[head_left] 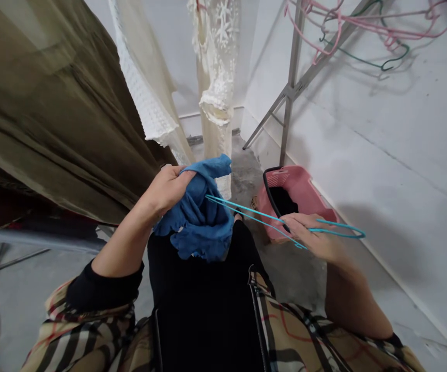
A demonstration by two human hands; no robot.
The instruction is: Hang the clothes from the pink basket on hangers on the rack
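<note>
My left hand (171, 188) clutches a crumpled blue cloth garment (198, 209) at eight o'clock; my right hand (309, 235), at four, grips a wire-thin turquoise hanger (248, 209). I judge this insertion; next calls for spreading the cloth.

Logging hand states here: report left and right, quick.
Left hand: closed, gripping the blue cloth.
Right hand: closed, holding the light-blue hanger, its far end at the cloth.

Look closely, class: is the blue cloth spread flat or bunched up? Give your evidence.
Bunched up: the blue cloth is gathered in loose folds at the left hand, its edges hanging unevenly.
</note>
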